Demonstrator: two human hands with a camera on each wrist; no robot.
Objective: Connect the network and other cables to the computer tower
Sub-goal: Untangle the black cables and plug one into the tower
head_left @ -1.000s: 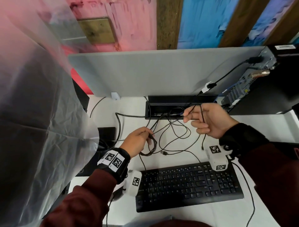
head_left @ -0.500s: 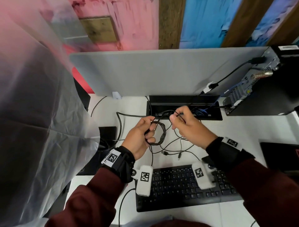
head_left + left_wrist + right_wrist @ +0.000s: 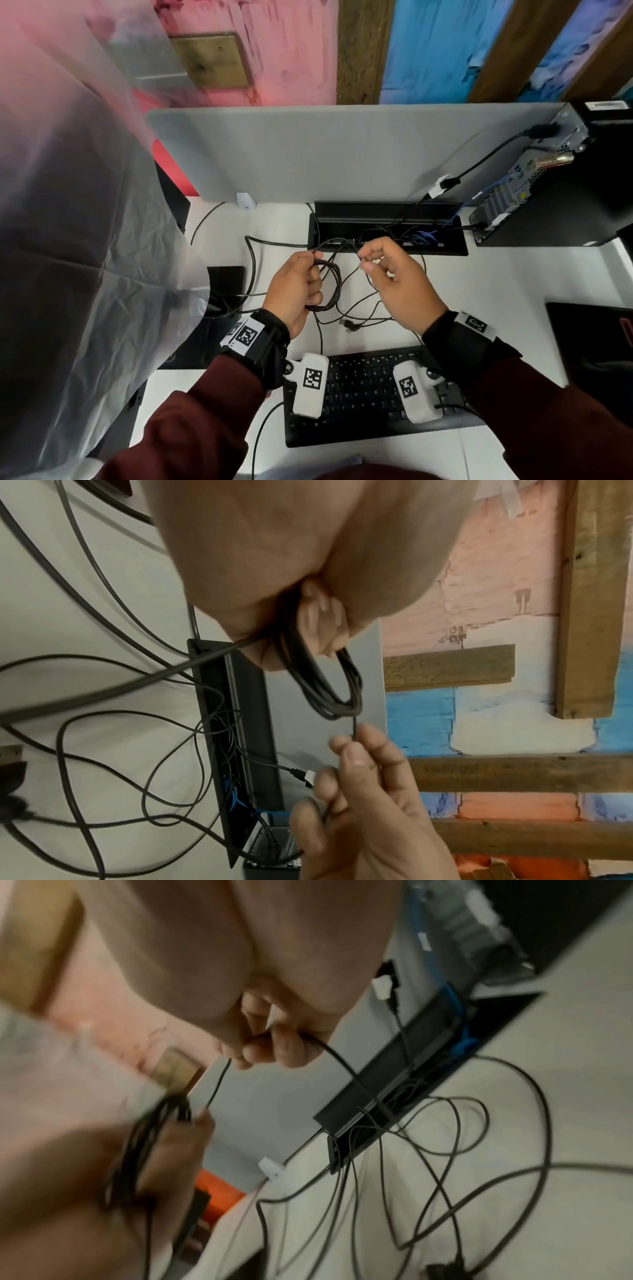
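step: we uncoil | left hand (image 3: pixel 297 288) grips coiled thin black cable (image 3: pixel 327 286) above white desk (image 3: pixel 513 281) | right hand (image 3: pixel 397 278) pinches its free strand | next: find plug, reach black computer tower (image 3: pixel 561 192)

White desk (image 3: pixel 513 274): keyboard (image 3: pixel 363 404), loose cables (image 3: pixel 356 308)

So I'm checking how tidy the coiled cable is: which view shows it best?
The left wrist view: the coiled cable hangs sharp and close below the left hand. The head view shows it small; the right wrist view blurs it.
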